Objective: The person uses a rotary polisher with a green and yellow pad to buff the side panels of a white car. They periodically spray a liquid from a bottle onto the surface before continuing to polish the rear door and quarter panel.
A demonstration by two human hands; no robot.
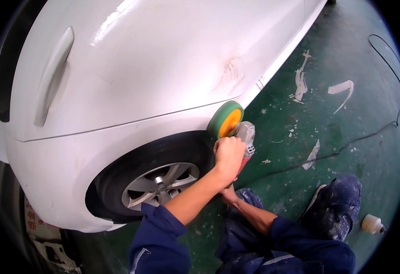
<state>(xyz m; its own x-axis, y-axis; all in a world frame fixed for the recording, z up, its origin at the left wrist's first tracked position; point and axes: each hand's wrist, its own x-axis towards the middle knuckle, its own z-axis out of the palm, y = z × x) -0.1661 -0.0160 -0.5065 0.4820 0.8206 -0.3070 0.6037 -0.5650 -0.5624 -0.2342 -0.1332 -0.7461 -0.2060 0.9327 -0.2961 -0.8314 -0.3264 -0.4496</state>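
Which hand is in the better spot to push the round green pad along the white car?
Probably the left hand: it grips the polisher just behind the foam pad, which sits against the car. The right hand sits lower, mostly hidden, near the tool's tail.

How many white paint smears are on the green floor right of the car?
4 main ones: tall streak nearest the sill, curved one further right, a slanted one lower down, small patch. Smaller specks surround them.

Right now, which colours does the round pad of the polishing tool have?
The pad is green outside with an orange centre, seen in the head view.
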